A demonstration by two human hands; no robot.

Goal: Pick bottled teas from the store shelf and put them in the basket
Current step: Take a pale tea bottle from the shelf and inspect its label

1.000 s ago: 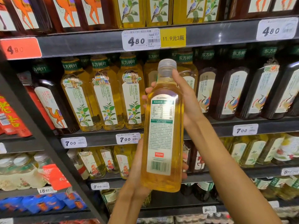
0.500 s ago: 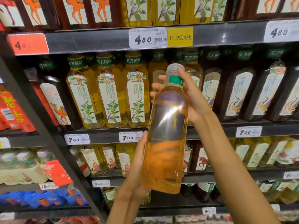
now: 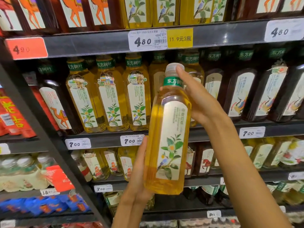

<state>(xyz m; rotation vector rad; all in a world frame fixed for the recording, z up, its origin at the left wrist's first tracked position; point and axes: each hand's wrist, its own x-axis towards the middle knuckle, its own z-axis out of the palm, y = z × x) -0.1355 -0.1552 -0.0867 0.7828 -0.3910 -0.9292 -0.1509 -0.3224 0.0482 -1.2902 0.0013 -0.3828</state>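
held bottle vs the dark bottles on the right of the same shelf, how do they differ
The held bottle has pale golden tea; the dark bottles look deep brown. It is off the shelf, tilted, with the right hand at its neck and the left hand at its base; they stand on the shelf. Its label shows a leafy sprig with a bird; theirs shows a crane-like bird. Both have green neck bands.

Shop: price-tagged shelves (image 3: 105, 45) of bottles (image 3: 111, 96)

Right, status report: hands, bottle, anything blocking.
Left hand cradles the bottle low. Right hand grips its neck. Front label faces camera. No basket in view; nothing blocking.
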